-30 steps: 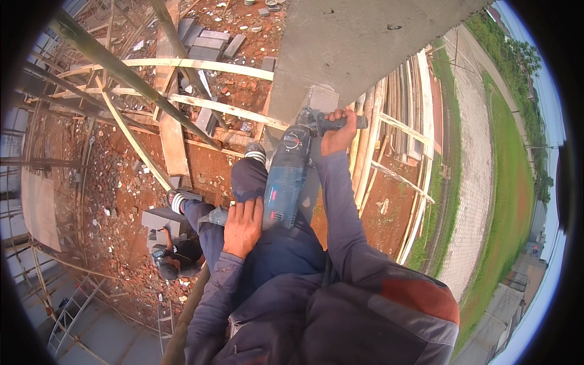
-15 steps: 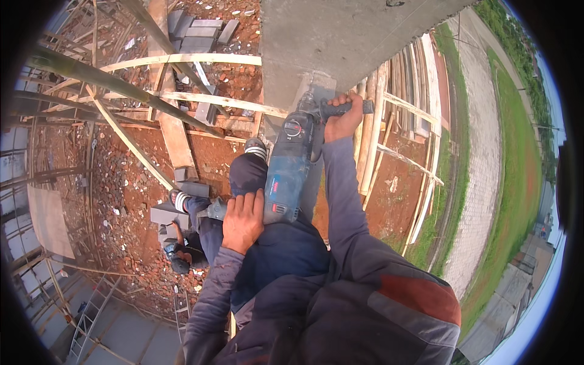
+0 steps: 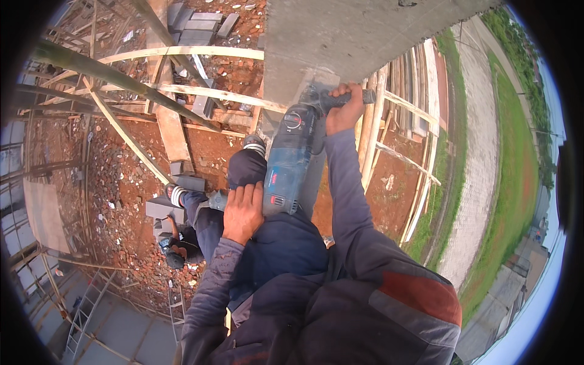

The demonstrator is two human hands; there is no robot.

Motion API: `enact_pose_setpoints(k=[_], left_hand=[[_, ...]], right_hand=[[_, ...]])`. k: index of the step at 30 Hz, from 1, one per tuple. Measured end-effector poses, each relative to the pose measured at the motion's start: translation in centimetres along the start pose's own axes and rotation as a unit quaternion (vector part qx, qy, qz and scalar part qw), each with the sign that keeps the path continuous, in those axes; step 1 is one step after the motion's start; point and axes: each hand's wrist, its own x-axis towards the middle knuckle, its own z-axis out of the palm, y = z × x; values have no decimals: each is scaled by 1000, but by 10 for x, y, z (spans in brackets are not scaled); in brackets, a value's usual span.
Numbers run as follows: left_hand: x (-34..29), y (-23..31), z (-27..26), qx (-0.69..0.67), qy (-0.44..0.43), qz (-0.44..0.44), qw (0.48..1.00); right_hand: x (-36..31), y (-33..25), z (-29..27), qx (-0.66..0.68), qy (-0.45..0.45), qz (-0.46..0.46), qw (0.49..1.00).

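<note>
In the upper left of the frame, flat grey rectangular blocks (image 3: 198,29) lie piled on reddish-brown earth strewn with brick rubble (image 3: 128,191). A thick, greenish-brown round pole (image 3: 121,76) slants across pale, narrow wooden rails (image 3: 213,51), near a long, flat brown wooden plank (image 3: 173,140). At lower left, a co-worker in dark clothing (image 3: 191,247) is beside light grey blocks (image 3: 163,208); a pale metal ladder (image 3: 88,313) leans further down. Along the right run a pale paved strip (image 3: 477,164) and green grass (image 3: 517,164).

From here, the left hand (image 3: 243,212) hides part of the power drill's (image 3: 285,173) rear handle (image 3: 217,200); the concrete beam (image 3: 347,36) runs out of view far off; the left-hand person's (image 3: 184,248) hands are too small to read.
</note>
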Motion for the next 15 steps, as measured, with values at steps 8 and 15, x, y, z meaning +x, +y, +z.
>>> enact_pose_setpoints(k=[8, 15], left_hand=[[-1, 3, 12, -56, 8, -56, 997], [0, 10, 11, -106, -1, -66, 992]], right_hand=[[1, 2, 13, -36, -11, -36, 999], [-2, 2, 26, -80, -25, -54, 995]])
